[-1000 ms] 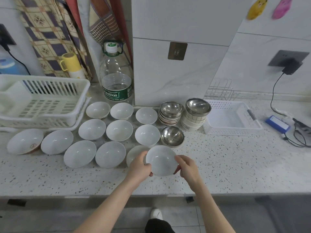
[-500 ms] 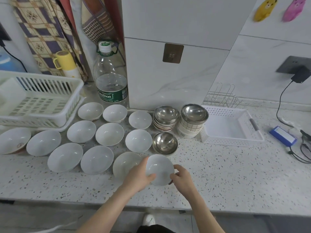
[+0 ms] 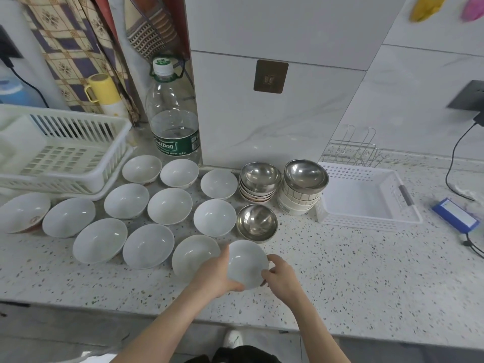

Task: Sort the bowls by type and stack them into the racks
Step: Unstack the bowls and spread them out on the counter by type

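A small white bowl sits low over the counter near its front edge, held from both sides. My left hand grips its left rim and my right hand grips its right rim. Several white bowls lie spread in rows to the left. A single steel bowl stands just behind the held bowl. Behind that are a stack of steel bowls and a taller stack topped by a steel bowl. A cream rack stands at far left and a white basket at right.
A large water bottle stands against the wall behind the bowls. A yellow mug sits beyond the cream rack. A blue box and black cables lie at far right. A wire rack stands behind the white basket.
Both hands keep hold of the small white bowl and have lowered it slightly toward the counter. The camera has shifted, so the scene sits a little differently in view.
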Demonstrator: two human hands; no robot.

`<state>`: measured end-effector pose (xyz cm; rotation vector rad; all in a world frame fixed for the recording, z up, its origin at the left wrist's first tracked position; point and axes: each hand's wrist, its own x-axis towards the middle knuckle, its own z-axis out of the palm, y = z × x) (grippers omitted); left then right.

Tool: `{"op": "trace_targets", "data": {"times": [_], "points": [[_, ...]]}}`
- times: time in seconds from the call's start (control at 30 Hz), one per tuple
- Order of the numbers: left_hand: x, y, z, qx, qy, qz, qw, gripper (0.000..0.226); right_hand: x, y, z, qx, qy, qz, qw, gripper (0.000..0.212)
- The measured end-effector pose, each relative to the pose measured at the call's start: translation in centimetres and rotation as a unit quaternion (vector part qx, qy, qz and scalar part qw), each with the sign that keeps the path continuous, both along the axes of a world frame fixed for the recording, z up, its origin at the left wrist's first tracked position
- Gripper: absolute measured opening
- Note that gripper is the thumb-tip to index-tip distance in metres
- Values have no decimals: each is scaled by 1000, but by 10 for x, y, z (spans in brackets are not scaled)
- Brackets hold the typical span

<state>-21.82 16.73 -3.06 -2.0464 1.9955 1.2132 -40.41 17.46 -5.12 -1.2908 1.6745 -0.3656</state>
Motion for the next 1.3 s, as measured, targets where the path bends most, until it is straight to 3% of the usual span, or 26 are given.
{"op": "trace_targets", "data": {"times": [0.3,0.4,0.47,0.6,0.7,0.83,0.97,1.1,1.2,1.3], "points": [[-2,-3,1,17,-12,5,1000,104,-7,-6,-1,12,12,29,999,35],[1,-8,7,7,0,12,1000,115,-16,-16,7,-5,56,-20,998,34],[4,-17,14,-32,6,16,999,101,-26,-30,15,-31,68,-59,995,33],[3,-56,30,-76,110,122,983,65,-34,-64,40,-70,1,-103,992,15],[-8,-92,35,-66,212,229,948,66,-29,-81,53,-88,-30,-111,990,12],[-25,-137,39,-53,251,290,922,73,-21,-92,55,-98,-42,-99,989,15],[-36,-171,45,-17,239,298,924,75,-19,-96,53,-97,-49,-90,990,16],[-42,-186,46,10,289,305,908,62,-19,-100,50,-84,-62,-97,990,16],[-42,-190,47,16,307,308,900,74,-20,-103,48,-78,-73,-107,989,16],[-43,-190,51,13,334,307,891,70,-20,-106,47,-78,-73,-101,989,15]]}}
